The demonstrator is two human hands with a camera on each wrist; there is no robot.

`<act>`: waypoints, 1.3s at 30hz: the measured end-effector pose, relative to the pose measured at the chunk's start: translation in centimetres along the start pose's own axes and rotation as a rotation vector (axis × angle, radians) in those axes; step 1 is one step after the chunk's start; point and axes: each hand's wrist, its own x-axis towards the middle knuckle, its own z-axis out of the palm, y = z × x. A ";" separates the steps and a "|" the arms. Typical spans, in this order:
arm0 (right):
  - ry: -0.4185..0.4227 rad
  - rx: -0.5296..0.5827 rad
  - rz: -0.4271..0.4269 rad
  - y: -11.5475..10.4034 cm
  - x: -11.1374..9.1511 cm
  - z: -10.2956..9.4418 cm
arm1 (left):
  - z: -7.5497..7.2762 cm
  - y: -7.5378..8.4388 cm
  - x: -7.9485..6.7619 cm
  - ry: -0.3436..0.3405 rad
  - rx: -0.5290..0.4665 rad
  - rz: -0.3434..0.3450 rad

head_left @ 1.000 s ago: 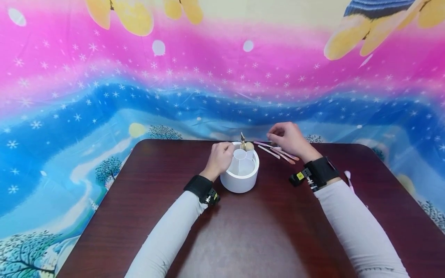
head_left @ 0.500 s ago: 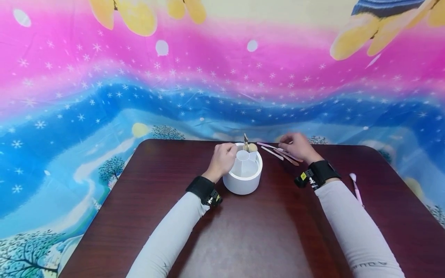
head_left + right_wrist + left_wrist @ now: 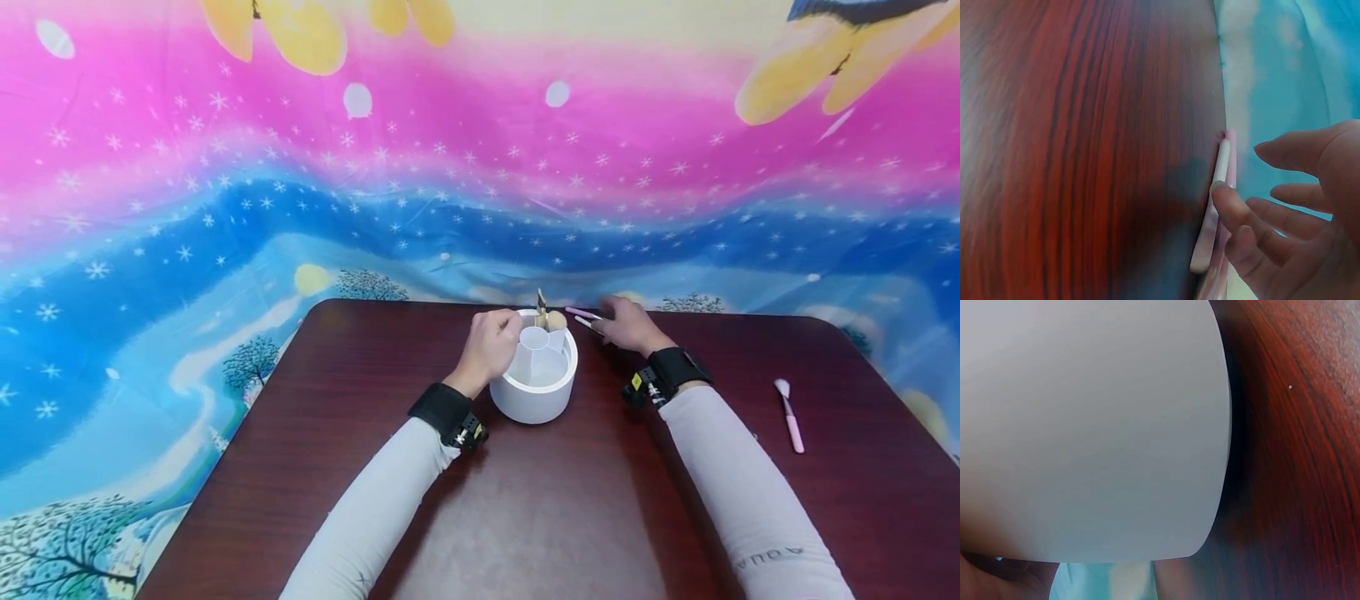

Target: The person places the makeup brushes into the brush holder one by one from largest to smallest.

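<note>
A round white makeup brush holder (image 3: pixel 534 406) with inner dividers stands upright on the table. My left hand (image 3: pixel 491 343) grips its left rim with curled fingers; in the left wrist view the holder's wall (image 3: pixel 1097 431) fills most of the picture. Sticking up at the back of the holder are a gold piece (image 3: pixel 541 304) and a cream round tip (image 3: pixel 557 321). My right hand (image 3: pixel 632 325) is over the makeup brushes (image 3: pixel 582 313) lying at the far edge. In the right wrist view its fingers are spread, and one fingertip touches a pale handle (image 3: pixel 1205 237).
Off to the right lies a single pink-handled makeup brush (image 3: pixel 790 417) with a whitish tip. The dark wooden table (image 3: pixel 345 400) ends at a far edge, where a patterned cloth (image 3: pixel 450 167) hangs behind it.
My right hand has come down onto the brushes at the far edge and covers more of them. The left hand keeps its grip on the holder. More of the lone brush shows.
</note>
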 end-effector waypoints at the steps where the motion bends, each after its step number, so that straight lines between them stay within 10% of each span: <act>1: -0.011 0.002 -0.002 -0.3 0.2 0.1 | 0.0 0.0 0.0 0.002 0.002 0.000; 13: -0.086 -0.001 -0.084 -2.2 0.1 2.1 | 0.2 0.0 -0.2 0.010 0.018 0.006; 25: -0.083 -0.169 -0.172 -1.6 -7.0 1.1 | -0.2 0.2 0.0 0.010 0.015 -0.010; 39: -0.011 -0.320 0.032 4.7 -12.4 -3.5 | -0.1 0.0 0.0 0.015 0.011 -0.001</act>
